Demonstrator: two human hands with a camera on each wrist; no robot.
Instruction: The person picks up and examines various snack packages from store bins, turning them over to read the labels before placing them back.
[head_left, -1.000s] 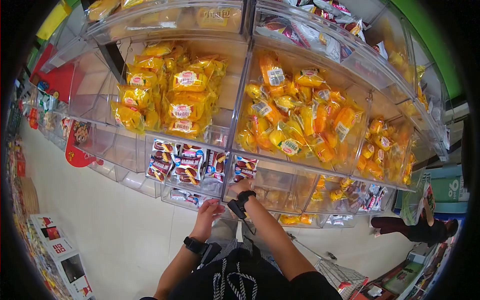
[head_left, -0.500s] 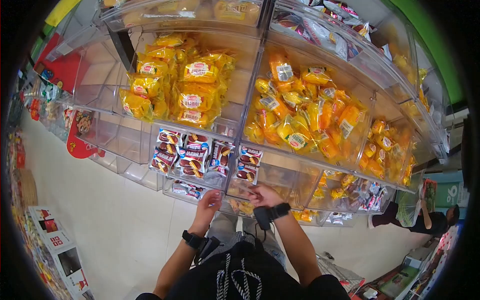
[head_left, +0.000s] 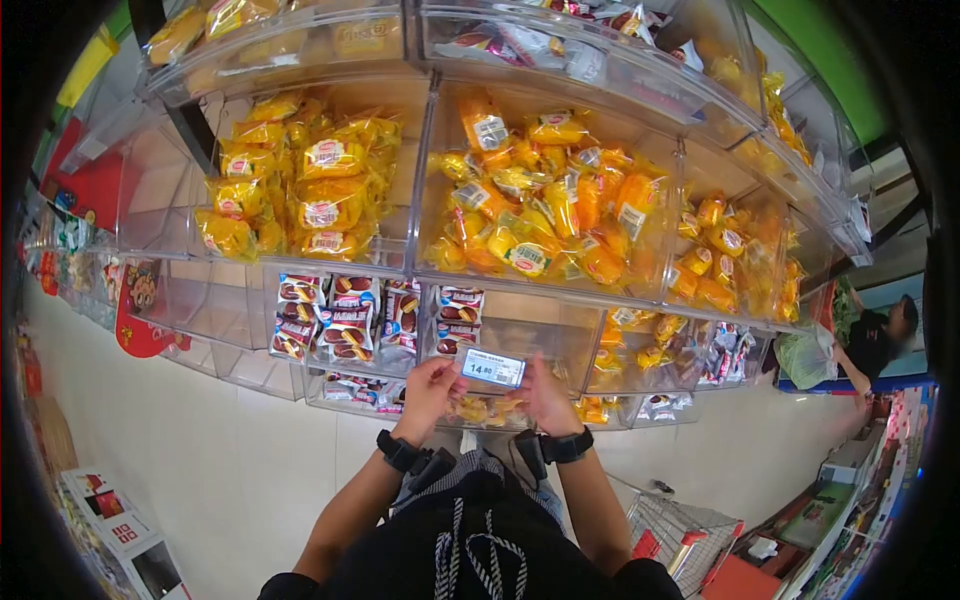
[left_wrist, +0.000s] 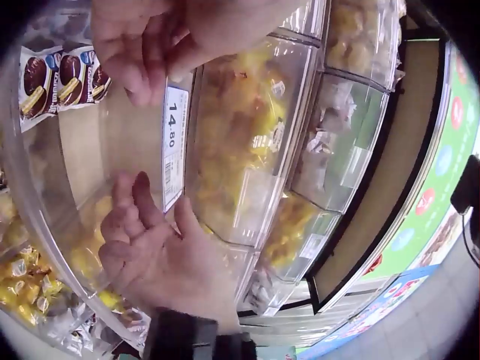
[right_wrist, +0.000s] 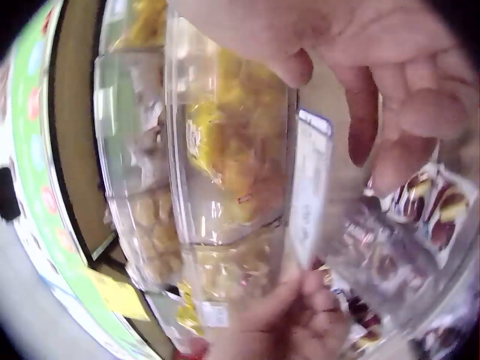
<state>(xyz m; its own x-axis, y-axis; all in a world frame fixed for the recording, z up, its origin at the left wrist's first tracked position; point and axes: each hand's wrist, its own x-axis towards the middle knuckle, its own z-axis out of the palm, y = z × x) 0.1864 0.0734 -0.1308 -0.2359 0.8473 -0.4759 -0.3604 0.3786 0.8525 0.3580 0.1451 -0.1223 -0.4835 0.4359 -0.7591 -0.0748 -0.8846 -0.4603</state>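
Note:
A white price tag [head_left: 492, 367] with a blue edge reads 14.80, its barcode toward the right end. My left hand [head_left: 432, 396] pinches its left end between thumb and fingers. At the other end my right hand [head_left: 551, 398] stands with thumb and fingers spread apart. In the right wrist view the right hand [right_wrist: 390, 82] is next to the tag's end, fingers relaxed, while the left hand [right_wrist: 289, 319] grips the far end. Just behind the tag is a clear bin [head_left: 540, 335] with chocolate-coated cakes in brown-and-white wrappers [head_left: 458, 305] at its left.
Yellow-wrapped breads [head_left: 335, 200] and orange-wrapped ones [head_left: 560, 205] fill the upper bins. More chocolate cakes [head_left: 345, 325] lie in the bin at left. A shopping cart [head_left: 680, 540] stands at lower right. Another person [head_left: 880, 335] is at the far right.
The right hand has moved back from the bin's cakes, and the price tag now shows between the hands. The left hand has come up to pinch its end. The shelf has shifted left in view.

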